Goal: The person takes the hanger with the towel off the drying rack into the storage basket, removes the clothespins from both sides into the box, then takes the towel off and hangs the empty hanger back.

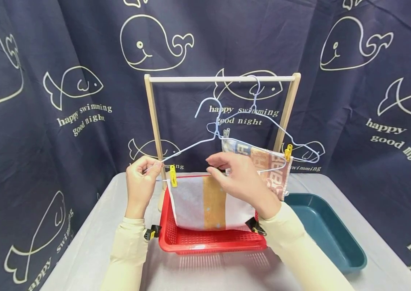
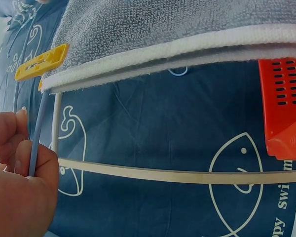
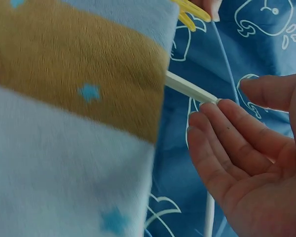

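My left hand (image 1: 141,184) grips the left corner of a light blue clothes hanger (image 1: 190,145), thumb and fingers around its wire. A towel (image 1: 187,204) with pale, mustard and white bands and small blue stars hangs from the hanger's lower bar. One yellow clothespin (image 1: 173,176) clamps the towel's upper left corner, seen closer as the yellow clothespin (image 2: 42,61) in the left wrist view. My right hand (image 1: 243,178) hovers at the towel's upper right part, hiding it in the head view. In the right wrist view, the right hand's fingers (image 3: 237,143) are loosely extended and hold nothing.
Behind, a second blue hanger (image 1: 268,117) hangs on the wooden rack's white bar (image 1: 205,79), with a lettered cloth (image 1: 276,171) and a yellow clip (image 1: 288,152). A red basket (image 1: 212,247) sits below the towel. At right lies a teal tray (image 1: 336,238).
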`<state>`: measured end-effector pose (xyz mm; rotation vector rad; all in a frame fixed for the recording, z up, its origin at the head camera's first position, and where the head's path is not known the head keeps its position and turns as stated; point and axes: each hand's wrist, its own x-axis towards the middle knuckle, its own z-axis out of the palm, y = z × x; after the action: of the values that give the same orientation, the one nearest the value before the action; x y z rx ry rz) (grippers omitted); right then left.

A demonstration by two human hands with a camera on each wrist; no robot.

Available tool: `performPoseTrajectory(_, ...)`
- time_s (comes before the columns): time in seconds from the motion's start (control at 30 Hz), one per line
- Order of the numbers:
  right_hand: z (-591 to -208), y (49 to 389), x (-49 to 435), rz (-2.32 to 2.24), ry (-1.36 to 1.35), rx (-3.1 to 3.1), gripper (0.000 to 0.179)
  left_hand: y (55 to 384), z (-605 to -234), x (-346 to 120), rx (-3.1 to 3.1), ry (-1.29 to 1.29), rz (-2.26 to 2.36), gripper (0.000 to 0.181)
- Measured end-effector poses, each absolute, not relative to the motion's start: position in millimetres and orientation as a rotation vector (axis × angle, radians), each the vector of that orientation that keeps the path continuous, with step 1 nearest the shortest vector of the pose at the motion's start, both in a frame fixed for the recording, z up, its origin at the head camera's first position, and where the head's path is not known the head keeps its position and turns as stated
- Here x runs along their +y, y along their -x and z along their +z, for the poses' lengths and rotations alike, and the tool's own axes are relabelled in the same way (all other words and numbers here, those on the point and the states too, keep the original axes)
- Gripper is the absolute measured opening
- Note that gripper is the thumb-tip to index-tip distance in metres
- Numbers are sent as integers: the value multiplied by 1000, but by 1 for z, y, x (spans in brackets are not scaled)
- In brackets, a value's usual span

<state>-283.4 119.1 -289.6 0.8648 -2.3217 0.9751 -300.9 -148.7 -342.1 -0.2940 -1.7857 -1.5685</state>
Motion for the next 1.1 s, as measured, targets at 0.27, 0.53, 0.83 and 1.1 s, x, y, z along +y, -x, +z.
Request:
performPoseTrajectory(0.27, -292, 296, 91, 1030, -886, -2405, 23, 301, -342, -149, -1782, 311, -1579, 8)
performPoseTrajectory(0.53, -293, 303, 69, 1082, -955, -2453, 26, 302, -344, -149, -1778, 319, -1583, 7)
performPoseTrajectory(0.83, -299, 308, 50, 1089, -962, -2458, 28, 301, -344, -148, -1788, 313, -1578, 9)
performPoseTrajectory(1.1, -304, 311, 39, 1035, -968, -2439, 27, 301, -343, -148, -1793, 298, -1571, 8)
